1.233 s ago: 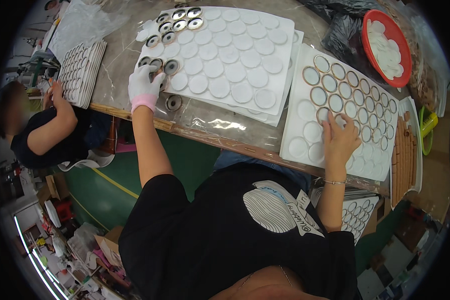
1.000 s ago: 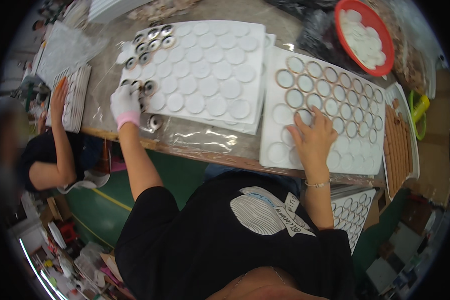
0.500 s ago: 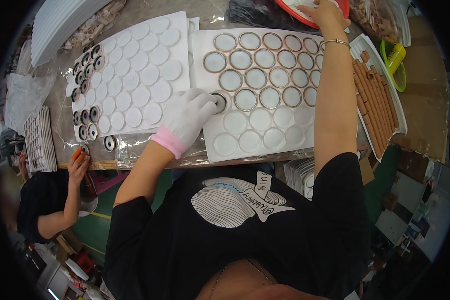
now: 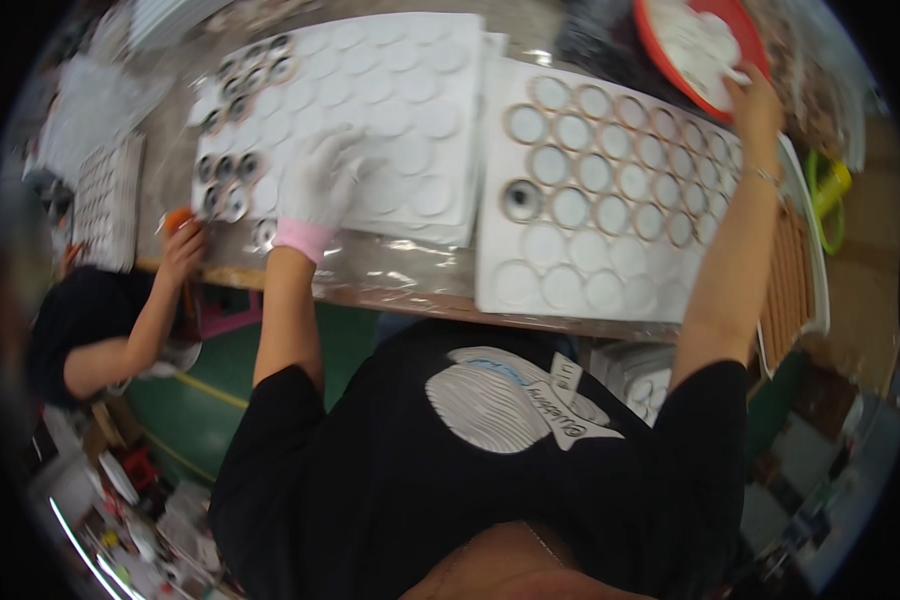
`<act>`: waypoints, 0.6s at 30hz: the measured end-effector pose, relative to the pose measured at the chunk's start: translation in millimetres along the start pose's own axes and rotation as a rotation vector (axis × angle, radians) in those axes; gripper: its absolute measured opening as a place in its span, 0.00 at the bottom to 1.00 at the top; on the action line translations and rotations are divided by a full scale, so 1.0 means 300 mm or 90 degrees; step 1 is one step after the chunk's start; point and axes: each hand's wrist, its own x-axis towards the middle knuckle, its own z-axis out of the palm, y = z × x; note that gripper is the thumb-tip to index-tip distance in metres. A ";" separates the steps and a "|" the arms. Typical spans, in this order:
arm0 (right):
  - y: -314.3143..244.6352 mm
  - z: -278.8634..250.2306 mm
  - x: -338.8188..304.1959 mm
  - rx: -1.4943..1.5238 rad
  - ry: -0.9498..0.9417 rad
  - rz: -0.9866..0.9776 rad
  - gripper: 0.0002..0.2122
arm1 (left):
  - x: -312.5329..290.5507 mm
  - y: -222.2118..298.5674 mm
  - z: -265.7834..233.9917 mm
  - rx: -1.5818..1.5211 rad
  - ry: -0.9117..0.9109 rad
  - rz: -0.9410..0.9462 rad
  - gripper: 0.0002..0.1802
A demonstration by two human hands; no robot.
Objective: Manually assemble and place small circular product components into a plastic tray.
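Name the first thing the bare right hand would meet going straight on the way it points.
The right hand points into the red basket, so probably the white discs come first; blur hides whether it touches one.

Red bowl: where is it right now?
Head view, upper right: the red bowl sits just beyond the white tray of rings on the right, with black plastic to its left and the right hand at its lower-right rim.

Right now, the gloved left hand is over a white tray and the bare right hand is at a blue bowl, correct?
Not quite: the head view shows a red bowl. The gloved left hand is over a white tray, the bare right hand at that bowl.
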 end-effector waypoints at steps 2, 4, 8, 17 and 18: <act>0.129 -0.035 -0.009 0.031 -0.078 -0.042 0.16 | -0.103 -0.146 -0.052 0.152 0.079 -0.139 0.17; 0.084 -0.125 -0.112 0.093 -0.001 -0.050 0.14 | -0.193 -0.288 -0.123 0.176 0.107 -0.194 0.17; -0.028 -0.189 -0.346 0.481 0.048 -0.030 0.11 | -0.229 -0.368 -0.168 0.255 0.127 -0.182 0.17; -0.604 -0.044 -0.836 0.467 -0.187 -0.026 0.06 | -0.144 -0.353 -0.156 0.148 0.071 -0.200 0.06; -0.631 -0.047 -0.845 0.415 -0.170 -0.053 0.05 | -0.141 -0.306 -0.164 0.130 0.073 -0.188 0.06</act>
